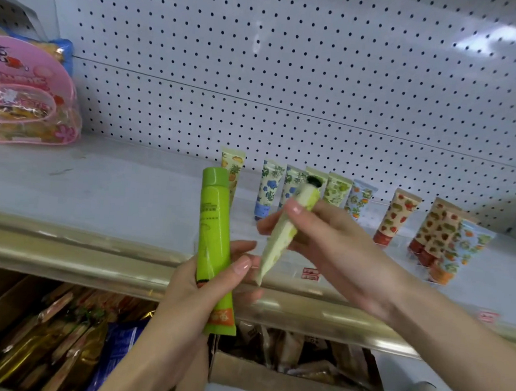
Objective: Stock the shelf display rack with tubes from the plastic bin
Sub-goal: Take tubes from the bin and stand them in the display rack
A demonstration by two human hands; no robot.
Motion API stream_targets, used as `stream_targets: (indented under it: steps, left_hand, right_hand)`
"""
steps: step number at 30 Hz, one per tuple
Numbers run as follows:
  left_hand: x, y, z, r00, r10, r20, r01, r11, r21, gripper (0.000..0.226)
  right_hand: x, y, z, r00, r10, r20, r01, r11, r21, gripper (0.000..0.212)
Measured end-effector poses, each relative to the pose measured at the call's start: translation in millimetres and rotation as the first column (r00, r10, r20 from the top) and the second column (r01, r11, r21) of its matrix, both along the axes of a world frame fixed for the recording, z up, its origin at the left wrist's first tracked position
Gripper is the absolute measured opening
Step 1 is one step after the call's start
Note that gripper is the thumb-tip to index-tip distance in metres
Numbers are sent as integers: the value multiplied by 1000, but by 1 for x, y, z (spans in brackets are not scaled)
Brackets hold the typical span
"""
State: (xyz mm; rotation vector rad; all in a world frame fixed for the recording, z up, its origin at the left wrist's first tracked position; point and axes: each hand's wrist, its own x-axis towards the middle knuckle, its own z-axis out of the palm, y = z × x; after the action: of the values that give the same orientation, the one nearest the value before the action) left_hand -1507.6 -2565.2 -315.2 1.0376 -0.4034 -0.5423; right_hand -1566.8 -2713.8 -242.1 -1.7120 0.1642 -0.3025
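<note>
The left hand [209, 284] grips a bright green tube [216, 223] upright, cap up, its print too blurred to read. The right hand [333, 244] pinches a tilted pale green tube [281, 237] with a black cap. Behind them, fruit- and flower-patterned tubes [270, 184] stand on the shelf [112, 190], whose red edge labels [310, 274] are illegible.

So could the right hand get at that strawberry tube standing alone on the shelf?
Probably yes: the strawberry tube stands on the open shelf just beyond the right hand, with nothing between them. But that hand pinches a pale green tube, so grasping another looks awkward.
</note>
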Motion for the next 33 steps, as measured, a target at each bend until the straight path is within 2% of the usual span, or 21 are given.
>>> stream_targets:
  steps: [3, 6, 8, 11, 13, 15, 17, 20, 23, 26, 30, 33]
  left_hand:
    - [4, 5, 0, 997, 40, 59, -43, 997, 64, 40]
    - [4, 7, 1, 996, 41, 80, -48, 996, 79, 44]
    - [2, 6, 0, 997, 39, 61, -44, 996, 76, 45]
    - [-1, 3, 1, 999, 10, -51, -9, 999, 34, 43]
    - [-3, 0, 2, 992, -26, -127, 24, 1000, -21, 41]
    - [-4, -3, 3, 989, -45, -138, 38, 998, -55, 42]
    - [-4, -8, 3, 992, -49, -116, 42, 997, -67, 44]
    - [-6, -17, 2, 995, -61, -78, 55, 995, -79, 42]
    - [-8, -27, 1, 998, -53, -34, 49, 992, -115, 34]
    - [-8, -35, 2, 999, -35, -5, 34, 987, -159, 33]
    - [-3, -42, 3, 998, 30, 60, -18, 982, -187, 41]
    - [0, -44, 2, 995, 68, 76, -52, 979, -199, 30]
  right_hand:
    - [-10, -8, 17, 999, -24, -45, 24, 1000, -9, 38]
    - [-22, -18, 25, 977, -92, -190, 45, 970, -237, 53]
    - [-29, -26, 28, 957, -113, -268, 19, 943, -332, 53]
    - [-38, -39, 36, 912, -105, -398, -53, 929, -365, 42]
    - [-43, -48, 43, 863, -34, -504, -163, 926, -341, 33]
    - [-49, -55, 50, 817, 33, -576, -243, 925, -292, 25]
    - [-53, -59, 57, 798, -16, -602, -216, 926, -310, 25]
    - [-54, -64, 66, 836, -127, -534, -128, 901, -415, 31]
    - [-48, -71, 76, 896, -281, -345, 60, 845, -532, 31]
    - [-41, -78, 80, 921, -347, -177, 172, 771, -613, 31]
    - [-27, -88, 69, 913, -391, -114, 211, 694, -689, 25]
    - [-16, -96, 56, 907, -419, -54, 214, 567, -795, 14]
